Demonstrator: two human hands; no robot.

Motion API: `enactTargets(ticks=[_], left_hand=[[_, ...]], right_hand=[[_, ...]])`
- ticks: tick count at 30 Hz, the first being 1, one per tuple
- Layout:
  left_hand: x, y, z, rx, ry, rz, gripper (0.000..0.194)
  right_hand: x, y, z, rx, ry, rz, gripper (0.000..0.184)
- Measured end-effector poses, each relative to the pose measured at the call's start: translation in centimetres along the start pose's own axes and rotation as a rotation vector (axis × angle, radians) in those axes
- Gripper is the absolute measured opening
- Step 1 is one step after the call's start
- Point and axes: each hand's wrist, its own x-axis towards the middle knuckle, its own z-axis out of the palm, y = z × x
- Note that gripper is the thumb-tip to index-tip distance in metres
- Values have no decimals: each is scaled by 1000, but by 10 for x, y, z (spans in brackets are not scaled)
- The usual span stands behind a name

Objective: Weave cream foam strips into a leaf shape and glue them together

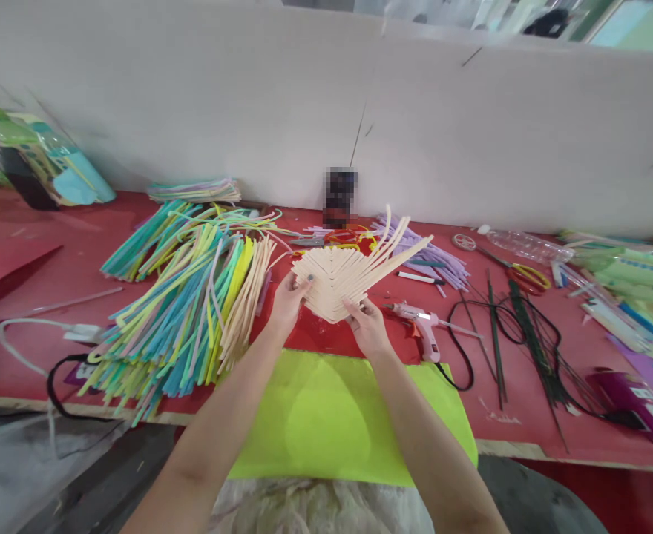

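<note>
Red table: the whole workspace, supplies pushed to the sides and back, probably so the middle stays free for handwork.
Yellow-green sheet: along the front edge under the forearms, maybe there to keep things clean, just my guess.
Multicolour stem pile: big fuzzy heap on the left, sorta grouped by colour, I'd say for easy grabbing.
Cream fan piece: front and centre, held up just past the sheet, ribs meeting at a middle seam, loose strips poking out upper right.
Purple stems: bunched behind those strips, out of the way.
Left hand: pinching the fan's left side, thumb on the front, looks like it's keeping the ribs flat.
Right hand: pinching the lower right edge, seemingly steadying it.
Pink glue gun: lying right beside that hand, handy spot imo.
White pen: just behind the gun, lying flat.
</note>
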Motion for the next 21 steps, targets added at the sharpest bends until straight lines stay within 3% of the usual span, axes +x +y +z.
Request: enactTargets(ticks=[4,7,8,10,12,14,18,21], left_hand=[[-18,4,11,-33,31,176,59],[-39,9,24,-172,-185,190,54],[-44,9,27,-238,-258,174,56],[-50,10,31,-347,-352,24,54],[-48,11,29,-393,-331,-164,52],[-42,15,24,-373,-223,-247,49],[-27,23,14,-208,-56,-195,34],[-22,24,12,-204,-55,-159,25]], right_hand=[[-2,-3,-4,-169,181,-243,30],[-8,-7,-7,-545,291,-452,29],[-10,-8,-7,-684,248,-528,29],[-14,-8,-3,-901,33,-710,31],[-16,-8,2,-1057,-191,-857,39],[-18,-7,8,-1182,-316,-929,48],[-20,-6,14,-1244,-422,-1000,50],[-23,-7,11,-1109,-317,-1061,37]])
